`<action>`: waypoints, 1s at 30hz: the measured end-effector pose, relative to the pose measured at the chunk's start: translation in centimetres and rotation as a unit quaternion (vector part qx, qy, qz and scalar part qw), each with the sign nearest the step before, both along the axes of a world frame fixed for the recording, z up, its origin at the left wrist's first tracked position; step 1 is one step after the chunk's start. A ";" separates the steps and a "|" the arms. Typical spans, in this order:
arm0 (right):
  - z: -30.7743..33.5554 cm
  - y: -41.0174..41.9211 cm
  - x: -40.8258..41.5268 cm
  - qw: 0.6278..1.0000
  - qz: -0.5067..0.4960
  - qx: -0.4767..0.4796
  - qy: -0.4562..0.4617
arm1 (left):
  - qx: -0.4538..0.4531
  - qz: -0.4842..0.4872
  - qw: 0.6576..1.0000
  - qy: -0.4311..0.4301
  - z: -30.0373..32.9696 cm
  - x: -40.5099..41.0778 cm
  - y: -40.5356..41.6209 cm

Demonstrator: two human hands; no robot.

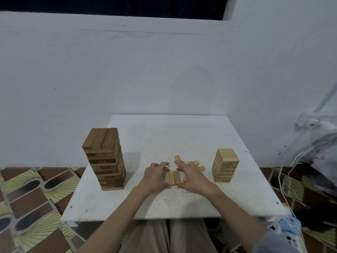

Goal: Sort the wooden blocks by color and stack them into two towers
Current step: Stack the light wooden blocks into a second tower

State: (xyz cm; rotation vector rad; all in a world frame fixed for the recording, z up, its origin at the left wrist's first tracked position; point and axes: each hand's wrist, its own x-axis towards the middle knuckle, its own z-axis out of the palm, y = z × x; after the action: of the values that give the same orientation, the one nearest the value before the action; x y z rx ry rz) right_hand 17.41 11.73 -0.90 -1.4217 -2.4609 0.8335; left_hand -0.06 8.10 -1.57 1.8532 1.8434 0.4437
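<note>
A tall tower of dark brown blocks (105, 159) stands at the left of the white table (182, 203). A shorter tower of light blocks (225, 166) stands at the right. Between them, three light blocks (172, 177) lie side by side in a row. My left hand (155, 175) touches the row's left side with curled fingers, and my right hand (191, 175) touches its right side; both squeeze the row together. Several loose light blocks (196, 164) lie just behind my right hand, partly hidden by it.
The table stands against a white wall. A patterned floor mat (32, 198) lies to the left. Cables and a plastic-covered heap (317, 148) crowd the right side, and a blue-and-white plush item (286, 229) sits by the table's front right corner.
</note>
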 end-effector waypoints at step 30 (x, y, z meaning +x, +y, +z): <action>0.1 -0.1 0.1 1.000 0.013 -0.013 -0.002 | 0.026 -0.004 0.999 -0.022 -0.5 0.4 -0.6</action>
State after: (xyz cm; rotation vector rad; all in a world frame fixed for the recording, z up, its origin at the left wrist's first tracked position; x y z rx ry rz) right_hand 17.47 11.63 -0.81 -1.4033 -2.4858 0.8714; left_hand 0.38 7.53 -2.09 1.8693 1.8093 0.5302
